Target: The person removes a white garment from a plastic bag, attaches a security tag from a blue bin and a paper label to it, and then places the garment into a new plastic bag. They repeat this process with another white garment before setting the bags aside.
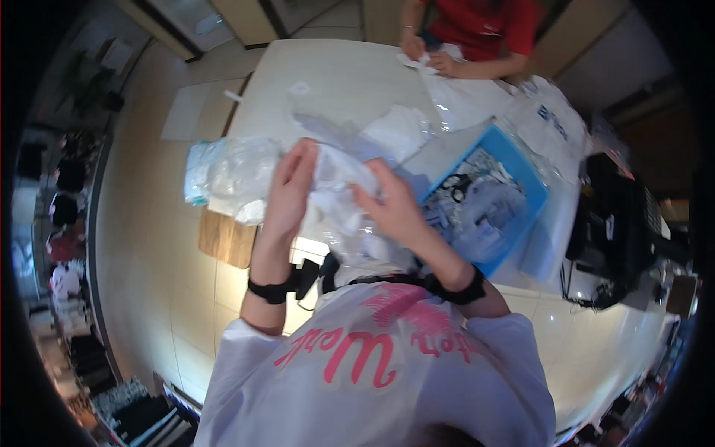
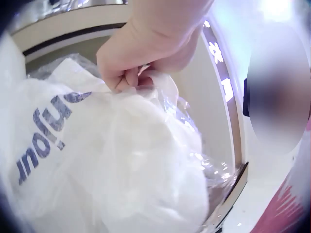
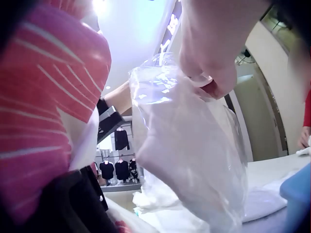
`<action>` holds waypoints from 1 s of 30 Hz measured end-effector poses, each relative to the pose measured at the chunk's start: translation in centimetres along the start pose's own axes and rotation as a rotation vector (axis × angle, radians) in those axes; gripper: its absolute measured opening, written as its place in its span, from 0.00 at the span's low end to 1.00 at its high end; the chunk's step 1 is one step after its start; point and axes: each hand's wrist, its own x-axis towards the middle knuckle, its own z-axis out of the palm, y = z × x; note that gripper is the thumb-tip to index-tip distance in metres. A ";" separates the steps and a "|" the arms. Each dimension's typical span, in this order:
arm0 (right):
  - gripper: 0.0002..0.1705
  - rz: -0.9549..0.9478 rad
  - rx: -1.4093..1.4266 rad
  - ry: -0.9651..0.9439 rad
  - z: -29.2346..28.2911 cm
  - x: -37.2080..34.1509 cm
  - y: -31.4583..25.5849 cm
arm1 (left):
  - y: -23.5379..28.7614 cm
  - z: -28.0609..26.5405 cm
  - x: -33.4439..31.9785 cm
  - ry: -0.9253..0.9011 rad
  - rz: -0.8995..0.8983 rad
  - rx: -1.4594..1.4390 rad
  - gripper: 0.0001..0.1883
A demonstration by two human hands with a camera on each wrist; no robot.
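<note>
Both hands hold up a clear plastic bag (image 3: 160,92) with a white garment (image 2: 121,160) in it, above the near side of the table. Dark lettering ending in "onjour" shows on the white cloth in the left wrist view. My left hand (image 1: 296,176) grips the bundle's upper edge, its fingers (image 2: 127,80) curled over cloth and film. On the other side my right hand (image 1: 393,203) pinches the bag with thumb and fingers (image 3: 211,87). The bag hangs down below both hands, its film shiny and creased.
A blue bin (image 1: 538,201) of small packets and tags stands to the right on the white table (image 1: 298,67). Bagged items (image 1: 238,171) lie left, a lettered white garment (image 1: 551,115) back right. Across the table a person in red (image 1: 484,33) handles white cloth. Black equipment (image 1: 614,216) sits far right.
</note>
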 end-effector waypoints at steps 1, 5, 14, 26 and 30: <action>0.16 0.107 -0.041 -0.051 0.2 0.1 -0.2 | -0.3 -0.7 0.6 -0.039 0.199 0.302 0.09; 0.21 -0.099 -0.253 -0.074 -1.0 -0.3 2.2 | -1.5 -0.2 0.9 -0.157 0.164 0.587 0.09; 0.11 0.180 -0.479 0.484 -16.8 -7.4 8.5 | -7.5 0.7 -2.0 -0.209 -0.025 0.459 0.10; 0.12 0.593 -0.817 0.263 -18.8 -12.3 13.3 | -9.5 -0.9 -1.2 -0.064 -0.406 0.087 0.13; 0.10 0.499 -0.810 0.264 -19.1 -11.9 16.2 | -8.6 -0.3 -0.9 -0.099 -0.435 0.001 0.11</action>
